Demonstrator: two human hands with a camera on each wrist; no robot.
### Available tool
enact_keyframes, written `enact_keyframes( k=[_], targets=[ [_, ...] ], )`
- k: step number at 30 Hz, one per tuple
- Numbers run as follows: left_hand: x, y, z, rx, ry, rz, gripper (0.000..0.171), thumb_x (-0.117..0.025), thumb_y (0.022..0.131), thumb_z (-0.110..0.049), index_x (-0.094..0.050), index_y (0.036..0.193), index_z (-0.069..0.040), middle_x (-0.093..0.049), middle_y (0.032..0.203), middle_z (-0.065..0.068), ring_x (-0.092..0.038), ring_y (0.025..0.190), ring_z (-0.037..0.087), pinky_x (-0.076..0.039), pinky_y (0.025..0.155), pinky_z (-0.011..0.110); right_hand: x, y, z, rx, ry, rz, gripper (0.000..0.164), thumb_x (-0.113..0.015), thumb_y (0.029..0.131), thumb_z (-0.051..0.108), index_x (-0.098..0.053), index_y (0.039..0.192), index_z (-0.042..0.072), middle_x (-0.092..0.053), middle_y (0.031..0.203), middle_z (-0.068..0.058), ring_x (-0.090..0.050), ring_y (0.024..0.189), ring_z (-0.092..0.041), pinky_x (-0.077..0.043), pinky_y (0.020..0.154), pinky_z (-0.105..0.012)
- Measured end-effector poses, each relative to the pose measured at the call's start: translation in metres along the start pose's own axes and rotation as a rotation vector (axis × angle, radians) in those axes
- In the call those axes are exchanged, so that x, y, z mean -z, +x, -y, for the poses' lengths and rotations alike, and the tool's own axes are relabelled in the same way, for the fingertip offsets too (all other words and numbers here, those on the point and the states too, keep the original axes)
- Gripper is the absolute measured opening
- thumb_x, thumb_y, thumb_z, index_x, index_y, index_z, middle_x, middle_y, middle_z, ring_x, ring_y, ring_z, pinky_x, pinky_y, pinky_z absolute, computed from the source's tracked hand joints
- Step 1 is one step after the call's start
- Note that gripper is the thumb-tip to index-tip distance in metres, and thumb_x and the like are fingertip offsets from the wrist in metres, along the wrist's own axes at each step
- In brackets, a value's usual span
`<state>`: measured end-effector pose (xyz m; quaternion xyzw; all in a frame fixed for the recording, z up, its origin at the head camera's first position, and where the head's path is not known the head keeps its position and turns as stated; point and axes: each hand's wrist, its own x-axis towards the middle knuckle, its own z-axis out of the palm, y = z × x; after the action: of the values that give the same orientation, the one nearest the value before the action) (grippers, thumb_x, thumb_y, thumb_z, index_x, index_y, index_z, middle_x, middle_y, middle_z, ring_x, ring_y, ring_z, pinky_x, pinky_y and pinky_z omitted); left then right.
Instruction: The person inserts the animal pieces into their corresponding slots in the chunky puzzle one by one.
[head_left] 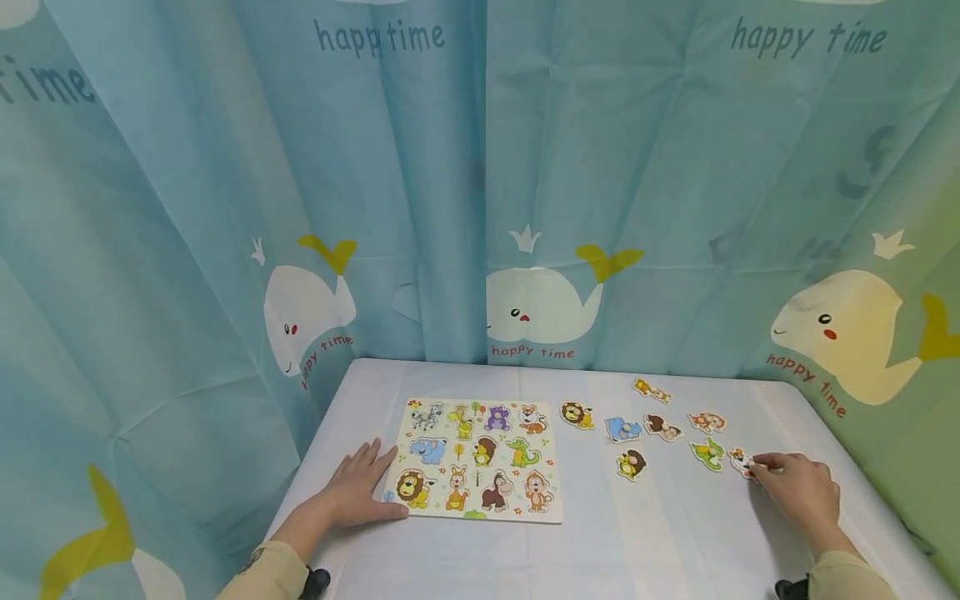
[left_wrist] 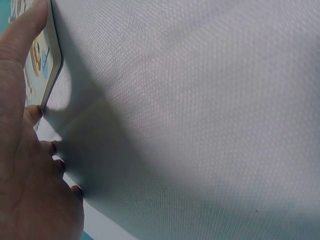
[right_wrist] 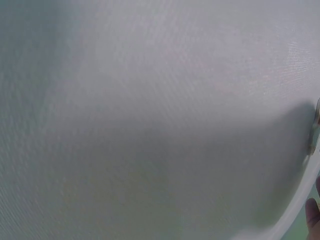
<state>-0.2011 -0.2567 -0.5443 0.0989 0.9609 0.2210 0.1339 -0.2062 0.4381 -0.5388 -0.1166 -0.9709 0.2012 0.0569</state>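
Note:
A light animal puzzle board lies at the middle left of the table, printed with several cartoon animals. My left hand rests at its left edge, fingers extended, the thumb lying on the board's near corner. On the right, my right hand pinches a small white animal puzzle piece between thumb and fingers; its exact animal is partly hidden. Just beside that piece lies a green crocodile piece. In the right wrist view only fingertips show at the right edge.
Between board and right hand lie loose pieces: lion, elephant, hedgehog, gorilla, monkey and an orange animal. A white cloth covers the table. Blue whale-print curtains hang behind it.

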Motion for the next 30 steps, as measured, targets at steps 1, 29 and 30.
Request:
enact_keyframes(
  k=[1,29,30],
  targets=[
    [-0.002,0.001,0.002,-0.003,0.000,-0.007,0.114,-0.078,0.073,-0.071,-0.038,0.157,-0.006,-0.022,0.165,0.027,-0.013,0.153,0.047,-0.011,0.123,0.065,0.000,0.000,0.000,-0.006,-0.001,0.005,0.033,-0.065,0.095,0.024,-0.072,0.115,-0.002,-0.058,0.122,-0.036,-0.043,0.105,-0.058,-0.036,0.076,-0.065],
    [-0.002,0.001,0.001,0.001,0.017,-0.005,0.117,-0.076,0.072,-0.074,-0.036,0.159,-0.007,-0.020,0.166,0.025,-0.011,0.154,0.045,-0.009,0.124,0.063,-0.004,0.002,0.001,-0.037,-0.003,-0.018,0.029,-0.065,0.096,0.020,-0.071,0.112,-0.004,-0.058,0.118,-0.035,-0.040,0.108,-0.057,-0.035,0.078,-0.065],
    [-0.004,0.002,0.003,0.006,0.019,-0.007,0.116,-0.076,0.072,-0.074,-0.036,0.159,-0.009,-0.019,0.167,0.024,-0.010,0.154,0.044,-0.009,0.124,0.062,-0.004,0.002,0.002,-0.036,-0.002,-0.022,0.029,-0.065,0.097,0.020,-0.071,0.112,-0.004,-0.057,0.118,-0.035,-0.040,0.108,-0.057,-0.035,0.078,-0.065]
  ],
)
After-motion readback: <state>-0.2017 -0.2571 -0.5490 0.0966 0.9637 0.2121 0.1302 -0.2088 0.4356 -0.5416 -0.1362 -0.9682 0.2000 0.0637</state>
